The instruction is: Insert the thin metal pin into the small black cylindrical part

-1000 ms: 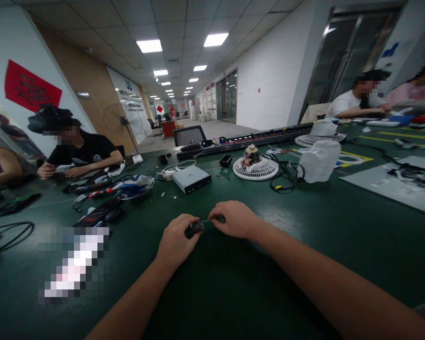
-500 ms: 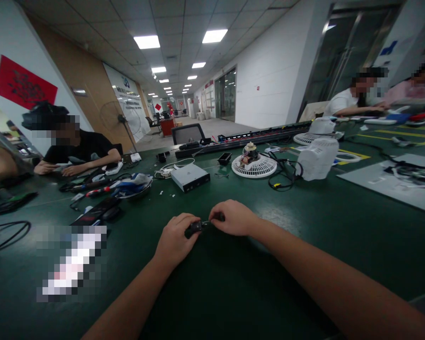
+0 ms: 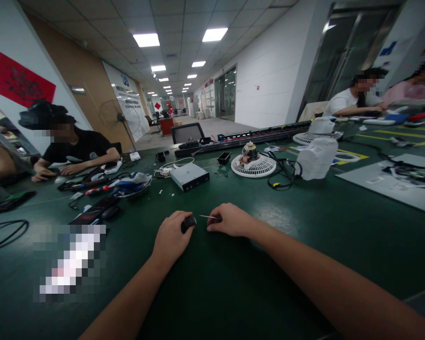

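My left hand [image 3: 170, 238] is closed around a small dark part [image 3: 188, 223] with a rounded black body and a paler end facing right. Its exact kind is too small to make out. My right hand [image 3: 235, 220] pinches a small screwdriver [image 3: 209, 217]. The thin metal shaft points left toward the dark part, and a short gap lies between them. Most of the dark handle is hidden by the fingers. Both hands are held close together over the green table [image 3: 212, 283].
Beyond my hands lie an optical disc drive [image 3: 189, 176], a small black box [image 3: 224, 157] and a white fan grille with a motor [image 3: 253, 164]. A white fan housing [image 3: 316, 159] stands to the right. Tools and cables crowd the left, where a person [image 3: 81, 148] sits.
The screwdriver's shaft has come away from the dark part, opening a gap. My left hand has drawn slightly left and tilted the part.
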### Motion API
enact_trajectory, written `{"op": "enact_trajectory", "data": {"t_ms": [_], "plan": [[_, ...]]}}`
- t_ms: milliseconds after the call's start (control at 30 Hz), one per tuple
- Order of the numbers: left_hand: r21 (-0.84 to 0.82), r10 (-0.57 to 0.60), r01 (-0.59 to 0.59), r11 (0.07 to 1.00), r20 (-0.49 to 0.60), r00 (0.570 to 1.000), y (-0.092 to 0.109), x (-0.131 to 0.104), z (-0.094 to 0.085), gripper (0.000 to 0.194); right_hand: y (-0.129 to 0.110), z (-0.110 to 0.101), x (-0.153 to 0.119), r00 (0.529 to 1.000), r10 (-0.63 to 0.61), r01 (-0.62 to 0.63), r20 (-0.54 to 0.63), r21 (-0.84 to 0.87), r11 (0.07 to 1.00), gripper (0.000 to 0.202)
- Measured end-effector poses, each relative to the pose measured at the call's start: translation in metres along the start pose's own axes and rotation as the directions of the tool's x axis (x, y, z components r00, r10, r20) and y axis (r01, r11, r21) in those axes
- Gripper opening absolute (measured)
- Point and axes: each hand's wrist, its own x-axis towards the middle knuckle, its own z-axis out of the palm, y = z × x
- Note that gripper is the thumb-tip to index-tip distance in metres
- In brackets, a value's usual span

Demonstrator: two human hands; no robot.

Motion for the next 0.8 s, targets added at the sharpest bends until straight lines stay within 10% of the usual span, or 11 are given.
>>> {"op": "enact_trajectory", "data": {"t_ms": [433, 800], "plan": [[-0.174, 0.143, -0.143, 0.974, -0.01, 0.99, 0.004, -0.005, -0.001, 0.044, -0.006, 0.01, 0.003, 0.965, -0.111, 0.175, -0.239, 0.266, 0.948, 0.017], [-0.209, 0.236, -0.243, 0.947, -0.059, 0.97, 0.005, -0.008, -0.003, 0.021, -0.011, 0.012, 0.002, 0.956, -0.089, 0.168, -0.28, 0.274, 0.947, 0.007]]}}
